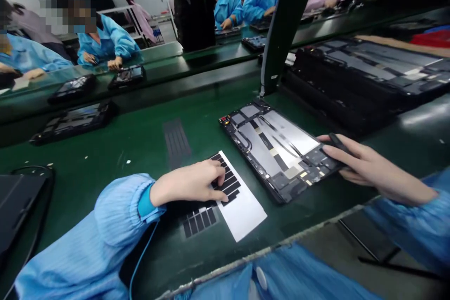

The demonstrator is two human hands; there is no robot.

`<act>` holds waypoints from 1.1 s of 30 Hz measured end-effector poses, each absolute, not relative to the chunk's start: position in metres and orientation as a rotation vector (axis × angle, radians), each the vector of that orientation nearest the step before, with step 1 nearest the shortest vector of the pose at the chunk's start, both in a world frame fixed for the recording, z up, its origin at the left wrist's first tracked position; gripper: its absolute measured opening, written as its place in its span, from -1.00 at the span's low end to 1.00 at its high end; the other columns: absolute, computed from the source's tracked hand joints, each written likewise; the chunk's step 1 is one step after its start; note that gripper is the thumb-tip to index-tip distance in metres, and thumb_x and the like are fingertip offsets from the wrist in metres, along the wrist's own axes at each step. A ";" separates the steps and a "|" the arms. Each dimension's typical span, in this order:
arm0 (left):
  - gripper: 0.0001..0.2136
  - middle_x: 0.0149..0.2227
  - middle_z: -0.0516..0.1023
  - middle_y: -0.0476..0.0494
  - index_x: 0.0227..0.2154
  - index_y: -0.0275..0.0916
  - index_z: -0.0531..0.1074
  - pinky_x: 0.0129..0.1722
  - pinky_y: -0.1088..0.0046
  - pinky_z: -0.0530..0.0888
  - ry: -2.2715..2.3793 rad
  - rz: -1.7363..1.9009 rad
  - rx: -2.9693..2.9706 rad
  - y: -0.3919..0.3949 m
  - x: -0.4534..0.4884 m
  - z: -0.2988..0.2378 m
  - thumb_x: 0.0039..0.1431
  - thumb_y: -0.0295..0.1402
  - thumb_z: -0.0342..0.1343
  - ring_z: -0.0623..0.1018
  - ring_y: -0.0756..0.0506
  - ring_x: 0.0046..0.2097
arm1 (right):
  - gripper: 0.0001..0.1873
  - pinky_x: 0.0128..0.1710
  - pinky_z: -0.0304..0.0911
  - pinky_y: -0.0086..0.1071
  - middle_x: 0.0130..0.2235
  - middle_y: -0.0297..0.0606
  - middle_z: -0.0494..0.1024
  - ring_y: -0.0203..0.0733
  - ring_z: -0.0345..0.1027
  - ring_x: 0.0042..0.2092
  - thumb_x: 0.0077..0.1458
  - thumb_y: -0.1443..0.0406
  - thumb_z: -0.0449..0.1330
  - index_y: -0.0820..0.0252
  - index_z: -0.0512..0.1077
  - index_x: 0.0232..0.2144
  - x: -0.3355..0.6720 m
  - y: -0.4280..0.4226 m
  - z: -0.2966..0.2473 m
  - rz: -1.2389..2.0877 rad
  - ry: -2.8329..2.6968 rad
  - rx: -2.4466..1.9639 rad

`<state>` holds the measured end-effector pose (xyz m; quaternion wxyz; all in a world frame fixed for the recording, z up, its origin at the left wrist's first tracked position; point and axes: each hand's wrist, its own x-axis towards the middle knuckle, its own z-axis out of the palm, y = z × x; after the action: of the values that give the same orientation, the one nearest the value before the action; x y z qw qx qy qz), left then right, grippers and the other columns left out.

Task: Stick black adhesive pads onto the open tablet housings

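The left hand (190, 183) is pressing curled fingers on black strips (230, 183) of a partly bare white sheet (242, 218) near centre, while the right hand (365, 168) is gripping the open tablet (274, 145) by its right corner, just beside the sheet.

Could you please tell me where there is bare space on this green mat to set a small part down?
Bare mat lies left of the open tablet, beyond the left hand on the strip sheet. It is crowded right of the tablet: the right hand with a black tool and stacked trays.
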<state>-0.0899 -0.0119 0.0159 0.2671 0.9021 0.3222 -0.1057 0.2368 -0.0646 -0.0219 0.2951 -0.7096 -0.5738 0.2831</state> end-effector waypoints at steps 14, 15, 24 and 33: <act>-0.73 -0.41 0.26 0.00 -0.48 -0.30 0.28 -0.44 0.59 0.19 0.765 -0.188 2.395 0.006 -0.081 -0.010 -0.08 -0.19 0.16 0.28 0.03 -0.37 | -0.65 -0.42 0.25 -0.41 -0.46 -0.27 0.42 -0.28 0.33 -0.44 0.07 0.09 0.02 0.23 0.38 -0.53 0.142 -0.048 0.014 0.889 -2.002 -1.228; -0.73 -0.41 0.27 0.00 -0.48 -0.30 0.29 -0.44 0.59 0.19 0.759 -0.186 2.399 0.006 -0.081 -0.011 -0.08 -0.19 0.16 0.28 0.03 -0.37 | -0.72 -0.38 0.25 -0.41 -0.41 -0.27 0.43 -0.26 0.34 -0.39 0.04 0.13 0.07 0.22 0.40 -0.48 0.135 -0.047 0.011 0.901 -2.112 -1.127; -0.85 -0.51 0.31 0.01 -0.44 -0.33 0.36 -0.46 0.58 0.13 0.942 -0.145 2.289 0.010 -0.110 0.010 -0.05 -0.33 0.10 0.30 0.05 -0.45 | -0.89 -0.47 0.21 -0.50 -0.44 -0.33 0.44 -0.33 0.33 -0.43 -0.01 0.29 0.16 0.23 0.38 -0.39 0.074 -0.037 0.002 1.077 -2.378 -0.766; -0.79 -0.46 0.34 -0.02 -0.45 -0.29 0.34 -0.51 0.57 0.12 1.056 -0.259 2.222 -0.009 -0.136 -0.009 -0.10 -0.25 0.15 0.30 0.03 -0.47 | -0.86 -0.49 0.15 -0.50 -0.46 -0.33 0.37 -0.37 0.26 -0.46 0.03 0.28 0.11 0.26 0.34 -0.48 0.047 -0.025 -0.023 1.102 -2.230 -0.763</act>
<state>-0.1362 -0.0092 -0.0094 0.3276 0.8487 0.4033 -0.0989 0.0474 -0.0251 -0.0228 0.2665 -0.2827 -0.8261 0.4082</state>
